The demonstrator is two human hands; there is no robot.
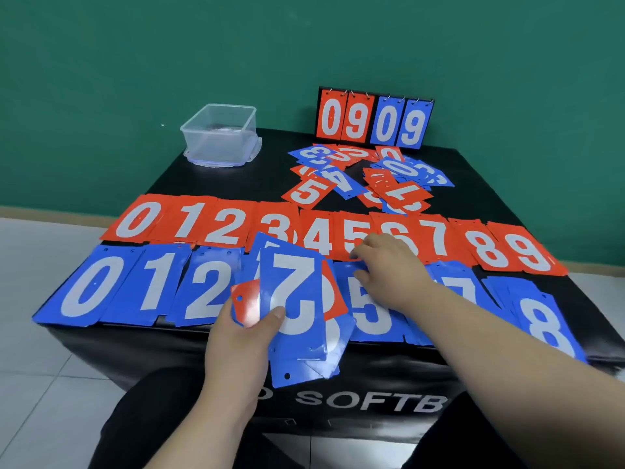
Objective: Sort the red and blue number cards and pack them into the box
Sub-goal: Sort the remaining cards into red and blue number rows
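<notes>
Lower centre, the left hand point(236, 336) grips a fanned stack point(297, 299) of blue and red cards, thumb on top. Mid-frame, the right hand point(389, 265) rests, fingers bent, on the sorted rows; whether it pinches a card cannot be told. A red row point(216, 221) and a blue row point(88, 289) span the black table point(209, 181). Beyond lies a loose pile point(372, 177); the clear box point(220, 137) sits upper left.

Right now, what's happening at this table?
A person is sorting number cards on a black table. The left hand holds a mixed stack with a blue 7 on top; the right hand reaches down onto the rows near the red 5. The red row and blue row start at 0. An unsorted pile lies behind; the clear box seems to hold no cards.
</notes>
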